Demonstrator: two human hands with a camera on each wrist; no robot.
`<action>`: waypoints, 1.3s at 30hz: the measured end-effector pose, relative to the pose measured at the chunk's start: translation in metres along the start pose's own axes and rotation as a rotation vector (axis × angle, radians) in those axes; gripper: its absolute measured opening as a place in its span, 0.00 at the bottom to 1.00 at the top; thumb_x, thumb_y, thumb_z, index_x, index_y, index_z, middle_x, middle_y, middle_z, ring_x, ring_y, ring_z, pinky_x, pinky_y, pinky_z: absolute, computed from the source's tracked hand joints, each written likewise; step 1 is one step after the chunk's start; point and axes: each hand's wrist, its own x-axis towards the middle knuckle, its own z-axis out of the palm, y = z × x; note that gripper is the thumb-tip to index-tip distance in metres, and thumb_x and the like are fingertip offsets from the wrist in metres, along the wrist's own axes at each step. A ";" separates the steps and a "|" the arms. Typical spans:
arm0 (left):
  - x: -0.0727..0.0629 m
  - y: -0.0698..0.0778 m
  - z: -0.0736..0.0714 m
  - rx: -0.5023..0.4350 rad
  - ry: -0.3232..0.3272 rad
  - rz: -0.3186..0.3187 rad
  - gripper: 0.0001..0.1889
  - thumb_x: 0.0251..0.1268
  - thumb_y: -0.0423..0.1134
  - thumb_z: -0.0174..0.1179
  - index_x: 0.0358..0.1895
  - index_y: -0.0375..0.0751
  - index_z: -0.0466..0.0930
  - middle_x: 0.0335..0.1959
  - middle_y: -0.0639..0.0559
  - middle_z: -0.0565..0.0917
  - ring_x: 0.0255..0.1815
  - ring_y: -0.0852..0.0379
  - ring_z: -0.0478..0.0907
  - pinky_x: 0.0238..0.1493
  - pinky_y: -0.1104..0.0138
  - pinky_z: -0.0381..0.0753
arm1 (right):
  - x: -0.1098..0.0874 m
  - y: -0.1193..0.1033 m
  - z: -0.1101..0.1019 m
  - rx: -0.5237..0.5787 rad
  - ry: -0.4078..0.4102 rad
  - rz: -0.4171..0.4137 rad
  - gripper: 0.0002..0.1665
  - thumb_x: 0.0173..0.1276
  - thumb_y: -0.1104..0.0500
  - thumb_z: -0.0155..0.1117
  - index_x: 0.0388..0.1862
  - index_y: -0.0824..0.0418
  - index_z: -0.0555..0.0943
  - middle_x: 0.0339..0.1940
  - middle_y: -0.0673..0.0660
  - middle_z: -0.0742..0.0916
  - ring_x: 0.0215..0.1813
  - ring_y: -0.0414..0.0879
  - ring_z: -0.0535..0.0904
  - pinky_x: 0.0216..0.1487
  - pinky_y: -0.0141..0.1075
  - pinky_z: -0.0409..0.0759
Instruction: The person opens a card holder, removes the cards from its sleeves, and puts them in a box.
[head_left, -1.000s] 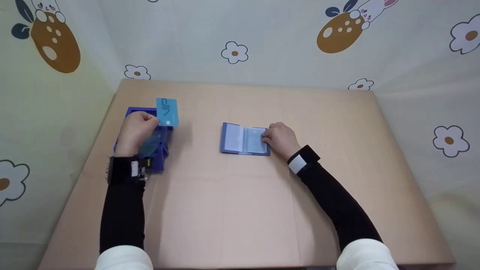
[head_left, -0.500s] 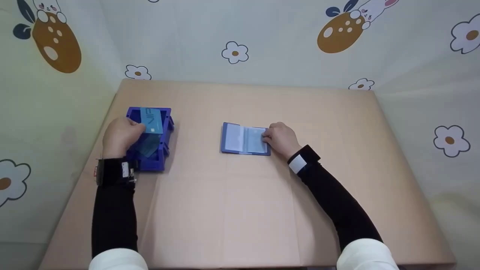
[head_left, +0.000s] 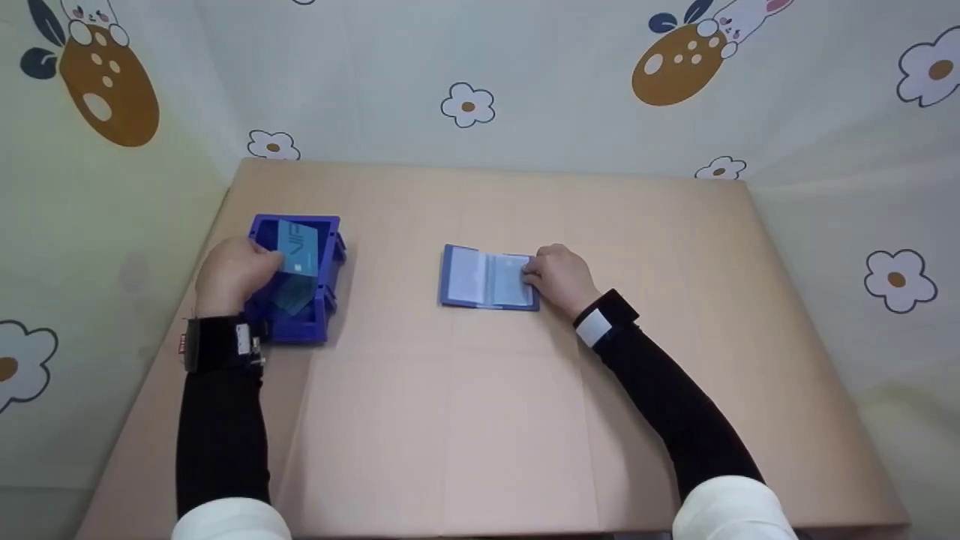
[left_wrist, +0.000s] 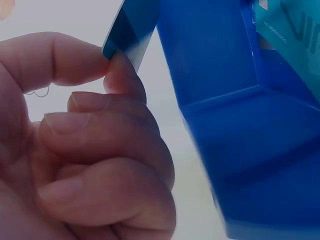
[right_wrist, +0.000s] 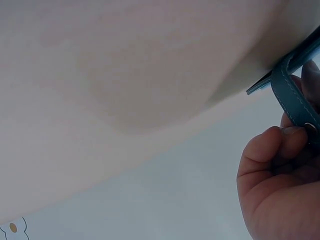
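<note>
My left hand (head_left: 236,276) pinches a teal card (head_left: 298,247) marked VIP between thumb and forefinger, over the blue plastic bin (head_left: 300,334). The left wrist view shows this card (left_wrist: 131,30) nearly edge-on, the other fingers curled below it. A second teal card (head_left: 292,296) lies inside the bin. At the table's middle, a blue card holder (head_left: 469,276) is spread open with its clear sleeves facing up. My right hand (head_left: 561,279) grips its right edge. In the right wrist view, a stitched strap (right_wrist: 290,95) with a metal snap loops out beside the fingers.
The bin stands at the left of the cardboard-coloured table (head_left: 450,420), close to its left edge. A patterned wall covering (head_left: 375,82) rises behind the table and along both sides.
My left hand has moved left and slightly down with the card, from the bin's upper right to over its inside. The right hand and card holder have stayed in place.
</note>
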 end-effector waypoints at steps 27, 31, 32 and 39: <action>-0.004 0.009 0.012 0.089 0.076 0.048 0.18 0.65 0.39 0.52 0.16 0.44 0.62 0.13 0.57 0.63 0.15 0.57 0.63 0.16 0.66 0.59 | -0.001 -0.002 -0.002 -0.004 -0.019 0.012 0.08 0.64 0.59 0.71 0.40 0.60 0.90 0.32 0.56 0.85 0.38 0.52 0.79 0.41 0.43 0.78; -0.004 0.017 0.015 0.087 0.091 0.074 0.18 0.64 0.38 0.52 0.15 0.45 0.61 0.13 0.57 0.62 0.15 0.57 0.62 0.16 0.66 0.57 | -0.001 -0.002 -0.003 -0.003 -0.013 0.006 0.08 0.64 0.59 0.71 0.40 0.60 0.90 0.32 0.57 0.85 0.39 0.52 0.79 0.41 0.43 0.78; -0.004 0.019 0.016 0.084 0.091 0.078 0.18 0.64 0.37 0.51 0.15 0.45 0.61 0.13 0.57 0.62 0.15 0.57 0.62 0.16 0.66 0.57 | -0.001 -0.002 -0.003 -0.003 -0.011 0.004 0.08 0.64 0.59 0.71 0.40 0.60 0.90 0.32 0.57 0.85 0.39 0.52 0.79 0.42 0.43 0.78; -0.007 0.037 0.024 0.068 0.094 0.120 0.18 0.65 0.37 0.50 0.16 0.44 0.60 0.13 0.57 0.60 0.14 0.57 0.60 0.16 0.66 0.56 | 0.000 -0.001 -0.001 0.007 -0.012 0.005 0.08 0.64 0.60 0.71 0.40 0.60 0.90 0.31 0.56 0.85 0.37 0.52 0.79 0.40 0.43 0.77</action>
